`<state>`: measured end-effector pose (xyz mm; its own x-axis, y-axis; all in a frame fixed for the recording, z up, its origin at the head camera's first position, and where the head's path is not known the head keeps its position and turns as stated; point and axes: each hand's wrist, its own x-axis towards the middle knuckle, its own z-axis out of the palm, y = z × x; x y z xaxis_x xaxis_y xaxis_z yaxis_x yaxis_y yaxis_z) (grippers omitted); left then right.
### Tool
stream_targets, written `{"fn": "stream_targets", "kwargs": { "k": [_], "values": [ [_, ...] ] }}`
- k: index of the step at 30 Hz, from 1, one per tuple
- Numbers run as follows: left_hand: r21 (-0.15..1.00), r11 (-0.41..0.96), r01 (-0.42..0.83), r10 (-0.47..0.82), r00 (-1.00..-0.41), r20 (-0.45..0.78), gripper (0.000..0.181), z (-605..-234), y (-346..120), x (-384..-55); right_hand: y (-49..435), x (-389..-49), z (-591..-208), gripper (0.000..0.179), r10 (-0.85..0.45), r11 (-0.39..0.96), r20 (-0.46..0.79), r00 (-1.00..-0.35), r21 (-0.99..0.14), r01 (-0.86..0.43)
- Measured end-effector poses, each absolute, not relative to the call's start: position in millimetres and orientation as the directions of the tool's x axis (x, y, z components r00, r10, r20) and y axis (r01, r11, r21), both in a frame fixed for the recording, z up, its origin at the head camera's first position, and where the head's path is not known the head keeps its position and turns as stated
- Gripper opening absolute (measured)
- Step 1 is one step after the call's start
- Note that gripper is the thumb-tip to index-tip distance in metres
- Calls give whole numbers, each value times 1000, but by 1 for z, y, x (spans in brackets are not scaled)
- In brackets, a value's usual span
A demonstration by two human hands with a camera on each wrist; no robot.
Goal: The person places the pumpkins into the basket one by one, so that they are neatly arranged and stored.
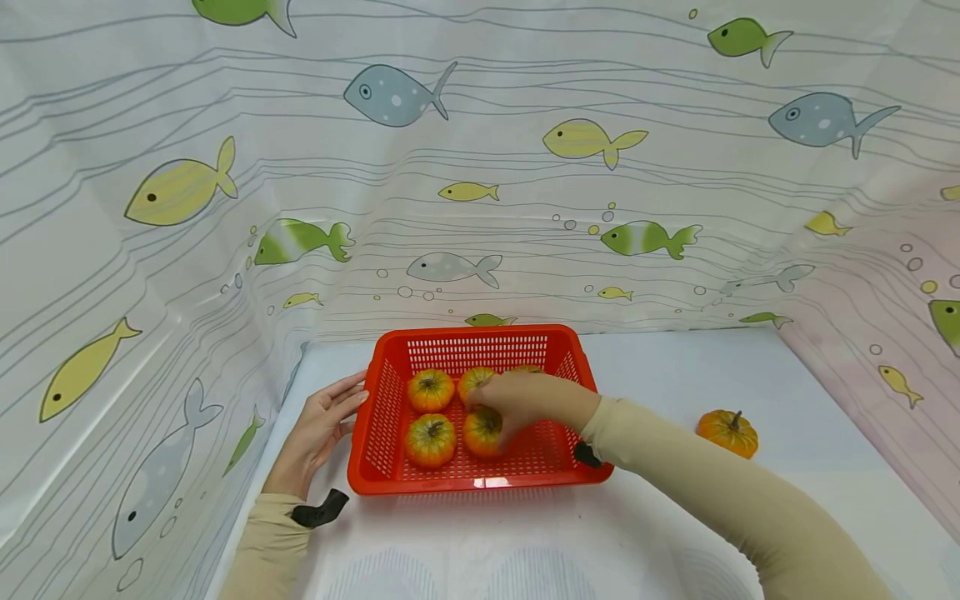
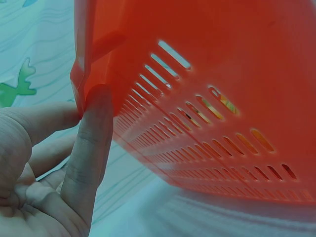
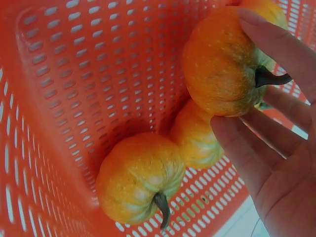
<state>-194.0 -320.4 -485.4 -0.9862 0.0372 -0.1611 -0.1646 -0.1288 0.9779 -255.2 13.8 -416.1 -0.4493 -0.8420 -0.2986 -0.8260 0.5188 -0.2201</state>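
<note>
A red plastic basket [image 1: 480, 487] with slotted walls holds several small orange pumpkins [image 1: 431, 440]. At its left side, my left hand [image 1: 324, 425] pinches the rim; the left wrist view shows the thumb [image 2: 91, 148] tucked under the lip of the basket wall [image 2: 237, 49]. My right hand [image 1: 517, 404], blurred in the head view, is inside the basket. The right wrist view has its thumb and fingers around a pumpkin [image 3: 222, 64] with a dark stem. Two other pumpkins lie close by there, one at the lower left [image 3: 140, 177]. The right forearm hides part of the basket's right side.
One more pumpkin [image 1: 727, 432] sits on the white table [image 1: 645, 533], right of the basket and beyond the right forearm. A fish-patterned curtain [image 1: 510, 250] rises behind the table and along both sides.
</note>
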Motion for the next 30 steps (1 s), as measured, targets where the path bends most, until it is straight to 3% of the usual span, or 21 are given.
{"fn": "stream_targets", "kwargs": {
  "k": [5, 30],
  "values": [
    [978, -129, -164, 32, -986, -162, 64, -485, -320, -193, 8, -255, -419, 58, -861, 475, -302, -410, -187, -860],
    [978, -114, -172, 27, -985, -170, 65, -484, -321, -194, -3, -254, -426, 56, -838, 493, -367, -405, -188, -850]
  ]
}}
